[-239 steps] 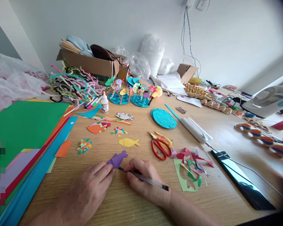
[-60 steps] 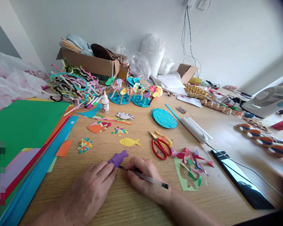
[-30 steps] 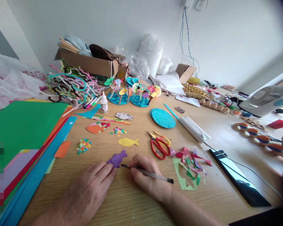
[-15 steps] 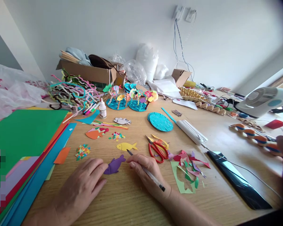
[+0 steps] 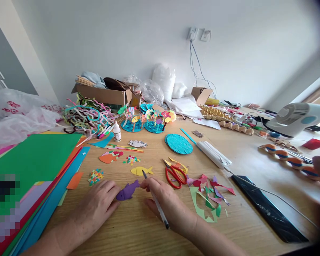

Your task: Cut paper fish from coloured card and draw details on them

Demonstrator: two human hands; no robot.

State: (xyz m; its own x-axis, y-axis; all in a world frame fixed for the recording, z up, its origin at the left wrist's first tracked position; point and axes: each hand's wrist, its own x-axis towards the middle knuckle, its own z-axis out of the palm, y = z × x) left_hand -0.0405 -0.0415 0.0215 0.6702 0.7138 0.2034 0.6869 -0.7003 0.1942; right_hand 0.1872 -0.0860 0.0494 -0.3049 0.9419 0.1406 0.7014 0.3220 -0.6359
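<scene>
A purple paper fish (image 5: 128,191) lies flat on the table with a curved line drawn behind its head. My left hand (image 5: 101,202) rests beside it, its curled fingertips on the fish's head end. Held in my right hand (image 5: 168,202) is a pen (image 5: 158,206) with a clear barrel, its tip pointing away from me. The right fingers are close to the purple fish's tail. Just beyond the pen tip lies a yellow paper fish (image 5: 142,171) with face lines drawn on it. Behind are an orange paper fish (image 5: 108,157) and a black-and-white fish cutout (image 5: 138,143).
Red-handled scissors (image 5: 174,176) and paper scraps (image 5: 212,188) lie right of my hand. Coloured paper sheets (image 5: 40,153) are stacked at left. A glue bottle (image 5: 117,132), blue discs (image 5: 179,143), a white power strip (image 5: 214,154) and a fan (image 5: 296,119) stand farther back.
My right hand has turned, swinging the pen's rear end left and toward me. The purple fish and my left hand have barely shifted. The camera view has tilted slightly.
</scene>
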